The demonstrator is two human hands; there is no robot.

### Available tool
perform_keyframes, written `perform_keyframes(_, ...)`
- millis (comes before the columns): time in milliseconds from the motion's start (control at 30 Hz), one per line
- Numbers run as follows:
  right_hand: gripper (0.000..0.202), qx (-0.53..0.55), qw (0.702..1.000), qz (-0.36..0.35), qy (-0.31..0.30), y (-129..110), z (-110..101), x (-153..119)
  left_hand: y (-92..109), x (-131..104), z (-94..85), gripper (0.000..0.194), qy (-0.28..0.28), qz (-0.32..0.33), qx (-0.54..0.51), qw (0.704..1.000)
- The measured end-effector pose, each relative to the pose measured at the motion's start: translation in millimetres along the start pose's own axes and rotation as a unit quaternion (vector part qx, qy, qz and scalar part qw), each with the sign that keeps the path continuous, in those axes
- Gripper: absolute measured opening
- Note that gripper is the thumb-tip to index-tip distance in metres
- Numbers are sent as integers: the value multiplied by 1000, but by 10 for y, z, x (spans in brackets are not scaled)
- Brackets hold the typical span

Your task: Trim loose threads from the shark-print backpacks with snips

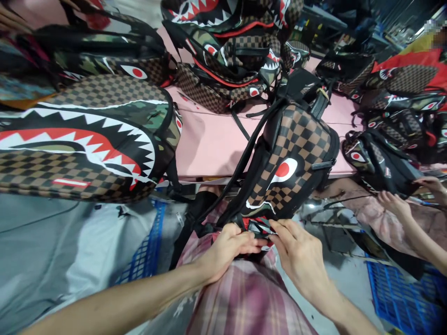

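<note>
A brown-and-black checkered backpack [303, 144] with a red-and-white eye lies tilted over the near edge of the pink table, its lower end toward my body. My left hand [233, 246] is closed on that lower end, fingers bent beneath it. In my right hand [296, 246] a small pointed metal tool [264, 228] is pinched, its tip against the red and black part of the bag's end. Black straps hang along the bag's left side.
On the pink table [206, 139] lie a large shark-mouth backpack [87, 107] at left and more bags behind. Another person's hands [398, 204] hold a bag at right. Blue crates [405, 293] stand below, and grey-white material [42, 251] is at lower left.
</note>
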State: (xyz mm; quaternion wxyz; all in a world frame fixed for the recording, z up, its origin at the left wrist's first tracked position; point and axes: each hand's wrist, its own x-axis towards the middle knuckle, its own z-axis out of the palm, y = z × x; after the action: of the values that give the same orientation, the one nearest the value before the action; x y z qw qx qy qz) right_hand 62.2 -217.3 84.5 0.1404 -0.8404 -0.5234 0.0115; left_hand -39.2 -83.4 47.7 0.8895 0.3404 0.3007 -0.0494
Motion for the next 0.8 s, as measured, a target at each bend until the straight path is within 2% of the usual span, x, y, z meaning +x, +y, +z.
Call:
perform_keyframes(167,23,-18,999,-23,-33,-41,-11,89,-1,-3,-15,29,-22,4,-5,1000)
perform_keyframes(333,23,-82,993,-55,-62,-57,23,130,36,-11,-18,29,-26,-1,0,1000)
perform_keyframes(500,20,-83,994,-54,-40,-84,126,122,50,8,-27,28,-24,4,-7,1000)
perform_keyframes(667,27,7,999,-19,40,-62,153,88,51,11,-59,30,-8,-2,-3,1000)
perform_keyframes(733,28,17,999,-22,35,-43,114,90,53,7,-66,31,-9,-4,3,1000)
perform_keyframes(800,30,-7,999,-34,4,-31,68,102,56,1,-65,30,-15,-2,6,1000)
